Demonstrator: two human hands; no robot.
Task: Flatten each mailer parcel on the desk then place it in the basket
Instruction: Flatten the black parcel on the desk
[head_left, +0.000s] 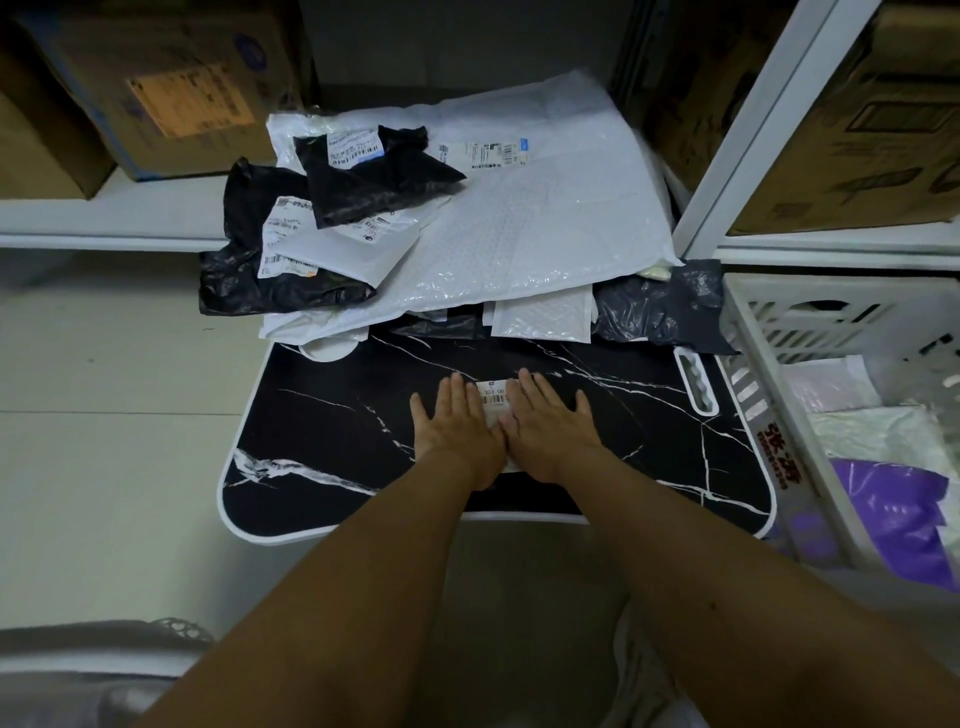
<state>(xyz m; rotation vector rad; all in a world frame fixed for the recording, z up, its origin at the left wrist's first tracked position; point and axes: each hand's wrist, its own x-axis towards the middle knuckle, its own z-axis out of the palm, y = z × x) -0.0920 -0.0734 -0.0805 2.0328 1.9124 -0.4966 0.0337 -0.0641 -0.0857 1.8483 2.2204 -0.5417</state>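
A small mailer parcel (493, 400) with a white barcode label lies in the middle of the black marble-pattern desk (322, 415). My left hand (457, 431) and my right hand (550, 421) press flat on it side by side, fingers straight, and hide most of it. At the far end of the desk lies a pile of mailers: a large white bubble mailer (519, 218), black poly mailers (374, 176) and a dark one (660, 306). The white slatted basket (831, 322) stands right of the desk and holds white and purple mailers (893, 509).
Metal shelving with cardboard boxes (171, 88) stands behind the desk and on the right (857, 130). A white shelf post (763, 124) rises beside the basket. The desk has a white slot (696, 384) near its right edge. Pale floor tiles lie to the left.
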